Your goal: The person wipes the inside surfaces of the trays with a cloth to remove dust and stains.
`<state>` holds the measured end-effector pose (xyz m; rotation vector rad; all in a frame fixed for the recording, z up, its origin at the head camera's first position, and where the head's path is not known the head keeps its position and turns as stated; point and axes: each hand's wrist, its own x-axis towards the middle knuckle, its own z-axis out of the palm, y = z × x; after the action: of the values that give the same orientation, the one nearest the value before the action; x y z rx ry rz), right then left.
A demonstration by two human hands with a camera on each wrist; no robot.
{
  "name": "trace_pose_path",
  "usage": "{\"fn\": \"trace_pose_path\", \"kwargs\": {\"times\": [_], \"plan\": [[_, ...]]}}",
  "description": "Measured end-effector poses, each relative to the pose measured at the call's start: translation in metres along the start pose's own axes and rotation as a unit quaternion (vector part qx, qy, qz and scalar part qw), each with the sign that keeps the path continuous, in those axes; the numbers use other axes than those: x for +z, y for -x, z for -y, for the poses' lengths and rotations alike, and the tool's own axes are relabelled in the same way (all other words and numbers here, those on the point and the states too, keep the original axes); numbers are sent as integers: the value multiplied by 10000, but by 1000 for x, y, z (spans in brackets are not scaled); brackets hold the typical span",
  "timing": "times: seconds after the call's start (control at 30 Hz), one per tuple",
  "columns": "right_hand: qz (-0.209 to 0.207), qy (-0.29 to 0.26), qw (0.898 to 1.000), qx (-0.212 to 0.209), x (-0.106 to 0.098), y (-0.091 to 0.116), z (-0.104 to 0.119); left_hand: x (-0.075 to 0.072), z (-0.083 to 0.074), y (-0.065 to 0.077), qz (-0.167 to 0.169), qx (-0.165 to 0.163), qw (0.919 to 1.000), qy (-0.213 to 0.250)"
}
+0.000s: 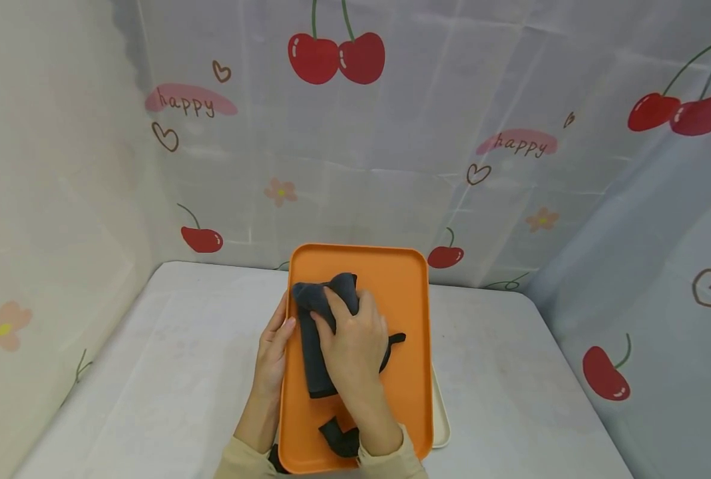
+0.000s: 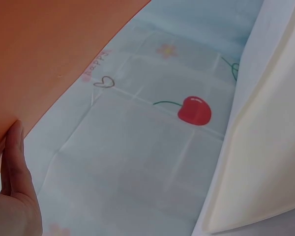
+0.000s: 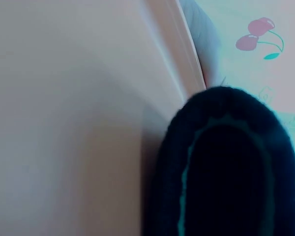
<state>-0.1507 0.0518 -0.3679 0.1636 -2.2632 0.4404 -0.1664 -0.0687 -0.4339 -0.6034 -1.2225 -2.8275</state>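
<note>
While the left hand (image 1: 273,346) pinches the long edge of an orange tray (image 1: 400,279), thumb on the rim at the front and other fingers behind, the right hand (image 1: 358,342) grips a dark grey cloth (image 1: 319,352) over the tray's face. Thumb and fingers of the right hand are curled into the cloth, bunching its upper part; a straighter length hangs down just to the left of that hand, against or close in front of the tray. The cloth is to the right of the left hand. Beyond the right hand's outer side a short dark strip (image 1: 396,339) pokes out, and below the hand, by the wrist, is a bent dark band (image 1: 339,439). The tray is raised off the white tabletop (image 1: 511,372); seen from the left wrist, a gap separates it from a cream tray (image 1: 442,412), which rests on the tabletop to the right of both hands. Pale sleeves (image 1: 394,459) cover the forearms below the hands. Farther out, past both hands, hangs a pale curtain (image 1: 361,199) printed with cherries, hearts and flowers. From the right wrist, a dark rounded shape (image 3: 226,105) is too close to identify.
</note>
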Motion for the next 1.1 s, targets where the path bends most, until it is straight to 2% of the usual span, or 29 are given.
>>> {"fn": "trace_pose_path", "kwargs": {"times": [0.43, 0.63, 0.73, 0.9, 1.1], "plan": [[-64, 123, 9996, 254, -8, -1, -18, -3, -6, -1, -660, -207, 9942, -819], [-56, 181, 9981, 592, -13, -2, -31, -5, -7, -1, -721, -247, 9932, -875], [-49, 191, 9967, 792, -16, -2, -37, -6, -8, -1, -716, -168, 9940, -808], [23, 308, 9935, 1092, -23, -3, -48, -7, -8, -1, -524, -23, 9971, -546], [7, 509, 9870, 1522, -29, -6, -62, -8, -11, -1, -705, -32, 9964, -467]]}}
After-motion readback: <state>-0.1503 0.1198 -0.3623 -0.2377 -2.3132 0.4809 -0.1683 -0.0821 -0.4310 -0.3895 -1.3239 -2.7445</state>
